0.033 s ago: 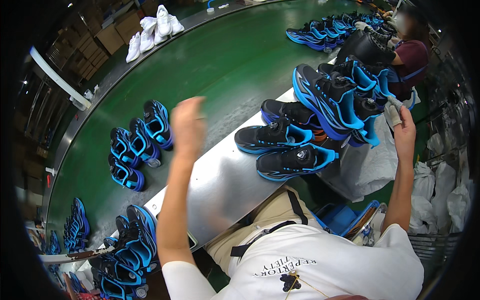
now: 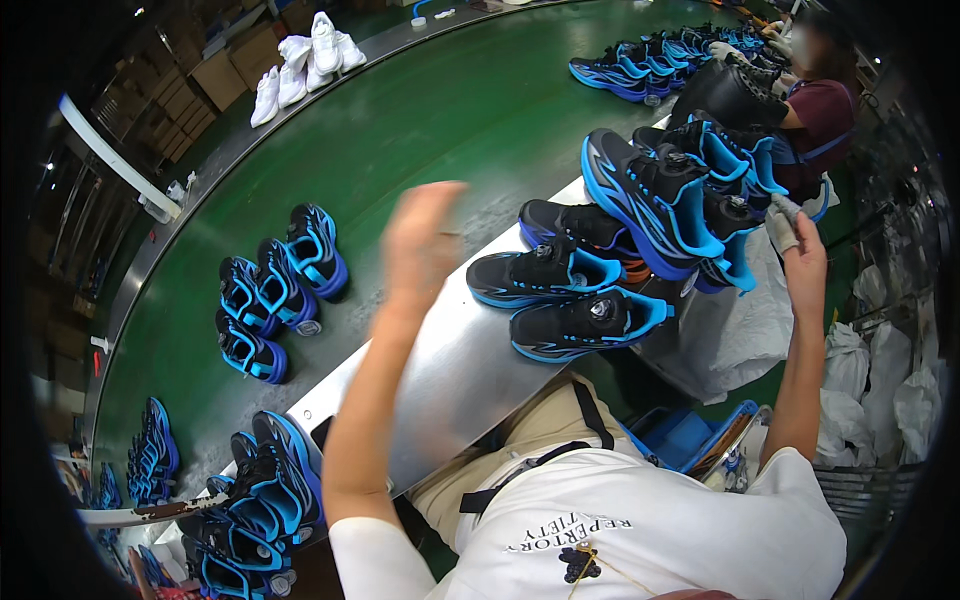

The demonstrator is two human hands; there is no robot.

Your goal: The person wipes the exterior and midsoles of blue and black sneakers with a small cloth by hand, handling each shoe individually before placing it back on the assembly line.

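Observation:
My left hand (image 2: 420, 240) is raised above the metal table (image 2: 450, 380), blurred by motion, holding nothing, with its fingers loosely extended. My right hand (image 2: 803, 262) is up at the right, closed on a small grey cloth (image 2: 782, 222), right beside a heap of black and blue sneakers (image 2: 650, 190). Two more black and blue sneakers (image 2: 545, 272) (image 2: 585, 322) lie side by side on the table between my hands.
A curved green conveyor belt (image 2: 420, 110) runs beyond the table, carrying blue sneakers (image 2: 280, 285) and white sneakers (image 2: 310, 55). More blue sneakers (image 2: 250, 500) pile at the lower left. Another person (image 2: 815, 105) works at the top right. A blue bin (image 2: 680, 435) and white bags (image 2: 870, 380) stand at the right.

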